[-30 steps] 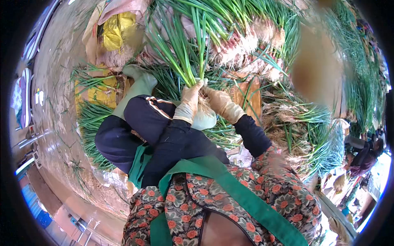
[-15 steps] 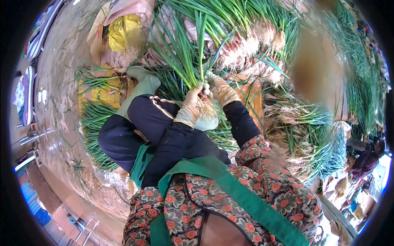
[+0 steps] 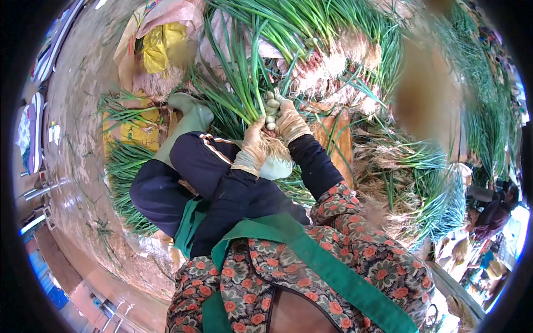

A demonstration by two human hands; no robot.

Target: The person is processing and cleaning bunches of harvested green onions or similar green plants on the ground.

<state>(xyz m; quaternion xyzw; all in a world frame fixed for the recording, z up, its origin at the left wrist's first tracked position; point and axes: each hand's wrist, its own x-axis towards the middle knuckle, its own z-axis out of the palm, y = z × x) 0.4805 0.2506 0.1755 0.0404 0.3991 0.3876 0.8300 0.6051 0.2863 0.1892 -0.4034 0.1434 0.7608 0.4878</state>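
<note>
In gloves, my left hand is closed around a bunch of green onions, low down near the roots. The green leaves fan upward and left, while the pale stringy roots hang below between my hands. Pressed against the right side of the same bunch, my gloved right hand has its fingers curled inward at the stem bases. Pale rounded knobs show in a cluster at its fingers; I cannot tell whether these are covered fingertips or bulbs.
A large heap of green onions lies ahead, roots toward me. More bundles lie right, beside a wooden board. Trimmed-looking onions rest left near a yellow sack. Another person is at far right.
Both hands and the bunch have shifted slightly left. My right hand has moved closer to my left, and its knob-like cluster shows more fully.
</note>
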